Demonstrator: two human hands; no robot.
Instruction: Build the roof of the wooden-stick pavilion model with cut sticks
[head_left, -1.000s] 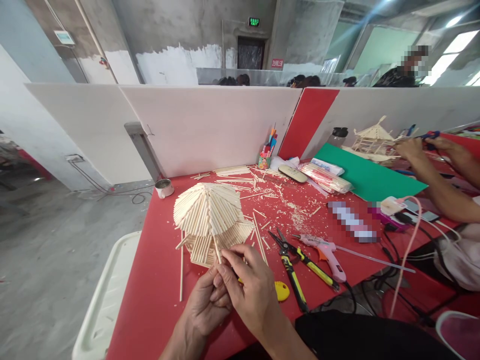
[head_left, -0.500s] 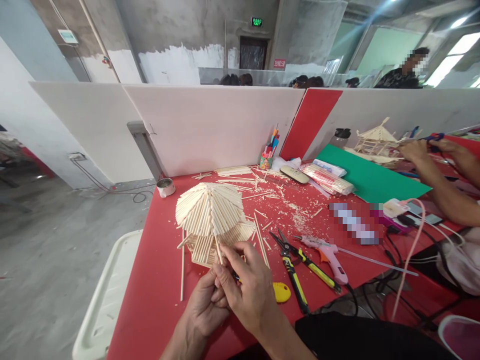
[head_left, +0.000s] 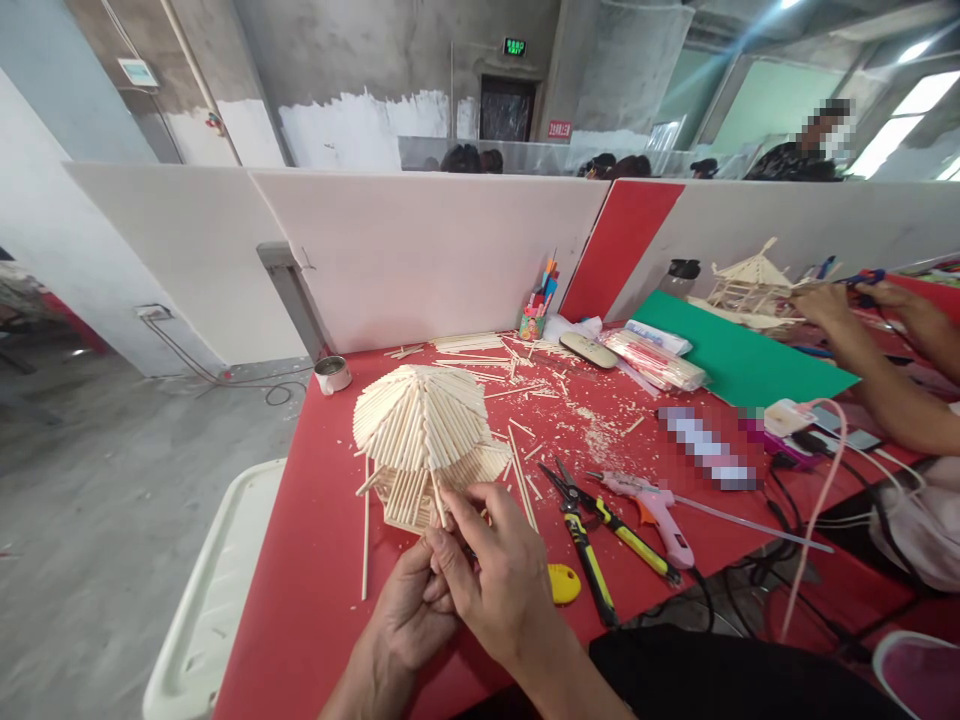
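Observation:
A small pavilion model (head_left: 420, 420) made of pale wooden sticks stands on the red table, its tiered roof facing me. My right hand (head_left: 495, 570) is at its near edge, thumb and index finger closed on a short wooden stick (head_left: 439, 498) that lies against the lower roof. Just below and to the left, my left hand (head_left: 416, 600) has its fingers curled and pressed together at the model's front edge, touching my right fingers. What it holds, if anything, is hidden. A yellow-handled cutter (head_left: 589, 560) and a pink glue gun (head_left: 660, 510) lie to the right.
The red table (head_left: 292, 560) carries scattered sticks and shavings, a metal cup (head_left: 332, 374), a pen holder (head_left: 532, 320), a yellow tool (head_left: 564, 584) and a green board (head_left: 757, 345). At right, a co-worker's hands (head_left: 825, 300) are beside another stick model (head_left: 750, 285).
My hands and the model keep almost the same position. The view has shifted very slightly, and the co-worker's hands at right have moved a little.

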